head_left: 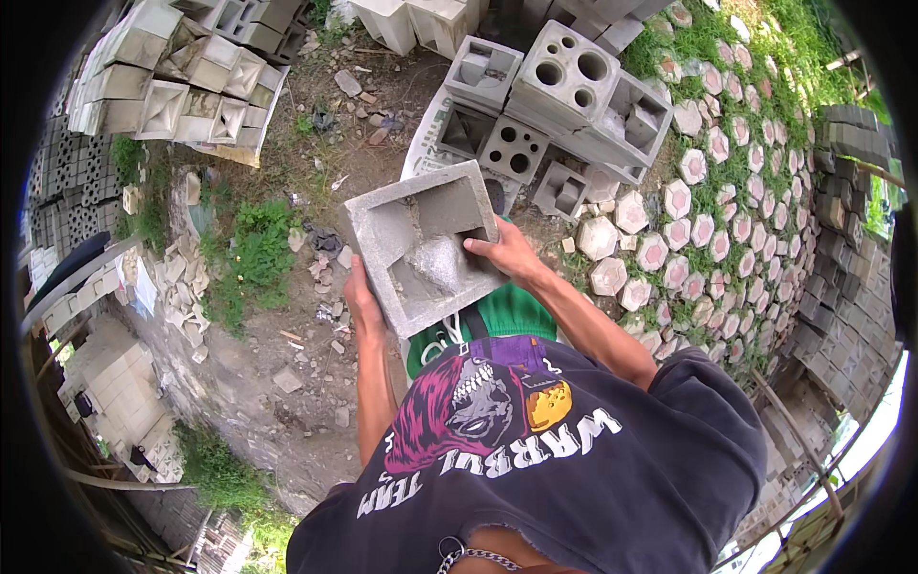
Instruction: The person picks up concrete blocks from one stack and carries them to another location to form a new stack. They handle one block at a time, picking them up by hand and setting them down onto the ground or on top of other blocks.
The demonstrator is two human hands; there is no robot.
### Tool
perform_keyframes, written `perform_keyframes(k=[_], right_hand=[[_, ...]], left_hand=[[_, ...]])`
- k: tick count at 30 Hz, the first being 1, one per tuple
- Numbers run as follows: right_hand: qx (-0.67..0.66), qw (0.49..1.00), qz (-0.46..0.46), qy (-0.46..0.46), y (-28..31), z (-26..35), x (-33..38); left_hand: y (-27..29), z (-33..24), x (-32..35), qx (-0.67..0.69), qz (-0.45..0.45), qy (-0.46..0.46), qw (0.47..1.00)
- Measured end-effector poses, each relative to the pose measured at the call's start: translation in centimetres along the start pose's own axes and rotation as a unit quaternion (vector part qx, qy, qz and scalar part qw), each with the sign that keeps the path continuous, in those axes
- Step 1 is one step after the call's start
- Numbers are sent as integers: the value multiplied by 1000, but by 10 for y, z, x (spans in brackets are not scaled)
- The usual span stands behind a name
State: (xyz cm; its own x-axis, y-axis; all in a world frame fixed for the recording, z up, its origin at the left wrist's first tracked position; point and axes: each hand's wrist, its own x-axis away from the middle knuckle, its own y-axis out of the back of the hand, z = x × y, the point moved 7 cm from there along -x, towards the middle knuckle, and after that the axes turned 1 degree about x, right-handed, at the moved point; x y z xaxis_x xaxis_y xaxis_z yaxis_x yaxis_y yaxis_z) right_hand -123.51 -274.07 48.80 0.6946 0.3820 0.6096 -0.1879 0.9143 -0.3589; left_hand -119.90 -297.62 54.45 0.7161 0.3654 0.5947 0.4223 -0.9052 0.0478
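A square grey concrete ventilation block [390,232] with a raised rim and a deep, angled hollow is held tilted in front of my waist. My left hand [363,301] grips its left side, with the fingers mostly hidden behind the block. From the right, my right hand [507,254] holds the opposite side, its thumb hooked over the rim into the hollow. Just beyond it stand more concrete blocks, among them a large one with round holes [564,72], a smaller one with round holes [513,150] and a small square one [560,191].
Hexagonal pavers [677,198] lie in grass on the right. At the far left stands a stack of pale blocks [191,86]. Green weeds [251,253] and broken rubble [182,287] lie to my left. More block stacks [832,316] line the right side.
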Motion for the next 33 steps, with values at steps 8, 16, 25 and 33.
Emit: perform_keyframes(k=[8, 16, 25, 33], right_hand=[[-98, 963, -222, -120, 12, -91, -119], [-142, 919, -341, -135, 69, -254, -297], [23, 912, -395, -106, 161, -370, -501], [139, 878, -459, -10, 233, -352, -563]], left_hand=[[8, 52, -191, -178, 72, 96, 977], [-16, 233, -430, -238, 157, 215, 934], [-53, 417, -653, -104, 219, 301, 922], [-146, 438, -700, -58, 274, 323, 904]])
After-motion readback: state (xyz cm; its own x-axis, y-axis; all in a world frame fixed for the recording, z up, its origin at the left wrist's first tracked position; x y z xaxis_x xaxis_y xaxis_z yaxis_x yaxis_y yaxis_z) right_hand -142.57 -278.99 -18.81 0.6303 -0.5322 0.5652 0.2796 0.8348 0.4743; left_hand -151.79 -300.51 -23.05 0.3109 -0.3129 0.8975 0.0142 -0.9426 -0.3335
